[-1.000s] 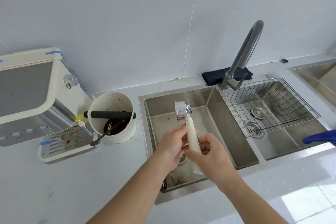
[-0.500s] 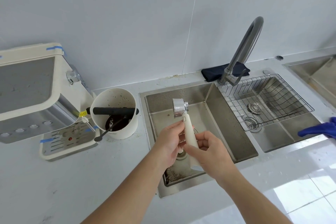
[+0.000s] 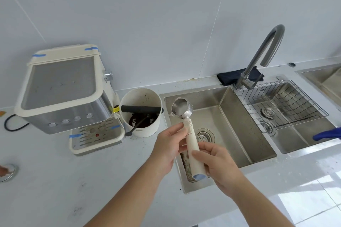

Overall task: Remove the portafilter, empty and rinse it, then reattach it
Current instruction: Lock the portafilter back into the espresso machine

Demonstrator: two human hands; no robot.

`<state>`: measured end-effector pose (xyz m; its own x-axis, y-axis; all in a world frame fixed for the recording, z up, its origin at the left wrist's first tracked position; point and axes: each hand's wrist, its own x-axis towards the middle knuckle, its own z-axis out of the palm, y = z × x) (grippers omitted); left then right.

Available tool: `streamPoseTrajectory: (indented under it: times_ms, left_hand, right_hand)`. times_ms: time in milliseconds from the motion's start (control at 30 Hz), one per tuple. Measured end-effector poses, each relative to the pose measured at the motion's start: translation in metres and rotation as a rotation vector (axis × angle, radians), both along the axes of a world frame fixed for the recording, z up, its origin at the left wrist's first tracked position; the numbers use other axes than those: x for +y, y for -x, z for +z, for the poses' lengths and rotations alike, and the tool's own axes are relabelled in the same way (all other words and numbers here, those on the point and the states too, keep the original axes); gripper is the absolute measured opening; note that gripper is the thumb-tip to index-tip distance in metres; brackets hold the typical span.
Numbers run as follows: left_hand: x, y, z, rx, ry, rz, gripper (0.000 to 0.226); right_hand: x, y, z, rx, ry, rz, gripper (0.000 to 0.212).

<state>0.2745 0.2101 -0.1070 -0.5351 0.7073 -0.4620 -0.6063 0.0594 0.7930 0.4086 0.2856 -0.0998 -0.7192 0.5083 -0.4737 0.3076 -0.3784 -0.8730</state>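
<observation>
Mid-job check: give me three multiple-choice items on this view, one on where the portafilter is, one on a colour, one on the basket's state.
1. The portafilter is held:
A. over the left sink basin
B. locked in the espresso machine
C. inside the knock box

2. The cloth behind the faucet is:
A. white
B. dark navy
C. yellow

3. The portafilter's basket looks:
A. packed with dark grounds
B. emptied, bare metal showing
C. covered by a lid

Answers:
1 A: both the left hand and right hand hold it above the left sink basin.
2 B: the cloth is dark navy.
3 B: shiny metal shows inside.
</observation>
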Motion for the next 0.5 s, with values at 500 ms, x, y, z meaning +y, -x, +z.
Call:
streamPoseTrajectory:
  times_ms: [500]
  left_hand:
    - [-0.120,0.047,-0.011,0.203,0.061,0.108,0.030]
  right_hand:
    - [-0.109,0.047,-0.008,0.092,0.218,0.083,0.028]
